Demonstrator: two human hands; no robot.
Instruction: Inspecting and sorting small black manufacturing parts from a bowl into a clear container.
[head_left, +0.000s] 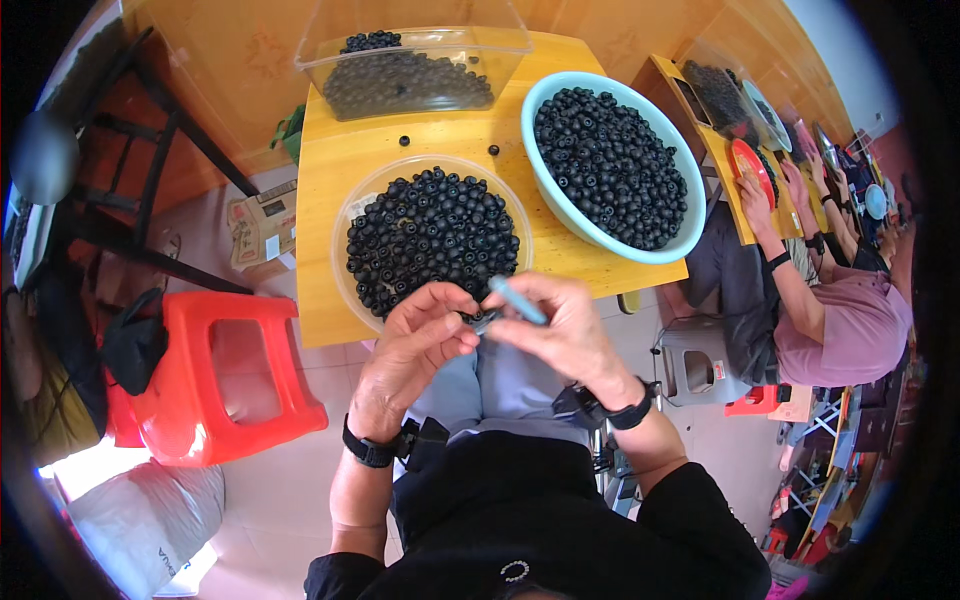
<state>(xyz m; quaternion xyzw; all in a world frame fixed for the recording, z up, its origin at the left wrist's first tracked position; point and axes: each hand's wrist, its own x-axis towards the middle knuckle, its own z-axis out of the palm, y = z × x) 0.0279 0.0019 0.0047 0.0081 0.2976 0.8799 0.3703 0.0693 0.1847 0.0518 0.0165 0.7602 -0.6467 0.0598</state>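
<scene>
Close in front of my body, my left hand (415,340) pinches a small round black piece (467,318) between thumb and fingertips. My right hand (562,325) grips a slim tool with a blue-grey handle (520,301); its dark tip meets the piece, and its exact kind cannot be made out. Just beyond both hands stands a round clear plastic tub (341,282), holding many black bead-like balls with holes (432,232). To its right, a light blue basin (531,165) is heaped with the same black balls (612,165).
A clear rectangular bin (515,45) with more black balls stands at the yellow table's (320,180) far side. Two loose balls lie near it. On the left are a red plastic stool (180,380) and a dark chair frame (150,190). Other people (840,320) sit at tables on the right.
</scene>
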